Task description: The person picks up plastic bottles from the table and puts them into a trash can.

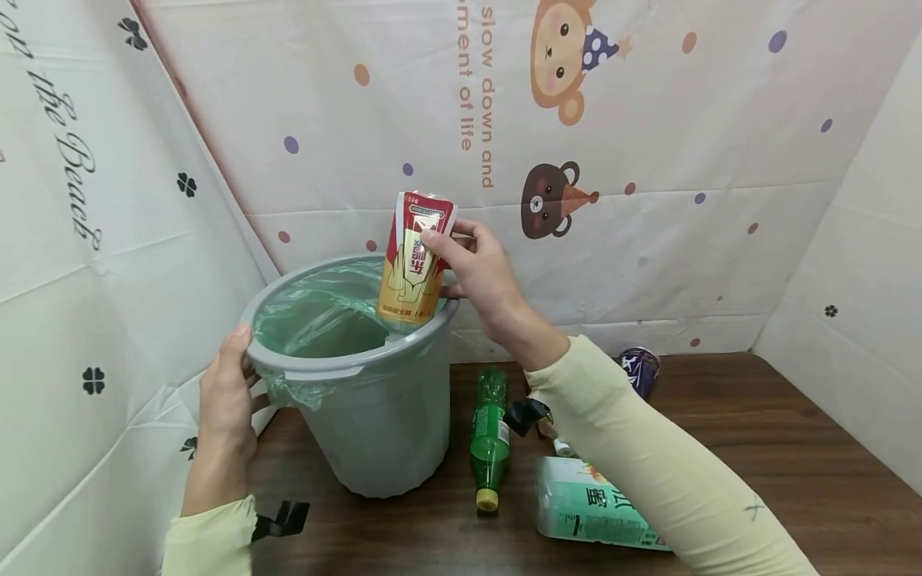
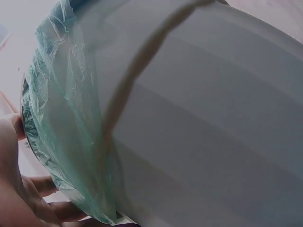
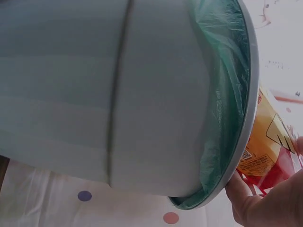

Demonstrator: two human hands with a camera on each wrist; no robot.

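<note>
A grey trash bin point(image 1: 382, 432) stands on the table, lined with a thin green plastic bag point(image 1: 302, 304) folded over its rim. My left hand point(image 1: 226, 400) grips the rim at its left side, thumb on top and fingers beneath. Over the right part of the opening, my right hand point(image 1: 486, 280) holds a red and yellow carton point(image 1: 414, 264), thumb across its front. The carton's lower end dips just inside the rim. In the right wrist view, part of the carton point(image 3: 262, 146) shows behind the rim, and some right fingers touch the bin's edge.
A green plastic bottle point(image 1: 491, 440) with a yellow cap lies right of the bin. Farther right are a green-labelled pack point(image 1: 591, 504), partly under my right forearm, and a dark purple can point(image 1: 639, 368). A printed cloth point(image 1: 648, 264) hangs behind the wooden table point(image 1: 720, 424).
</note>
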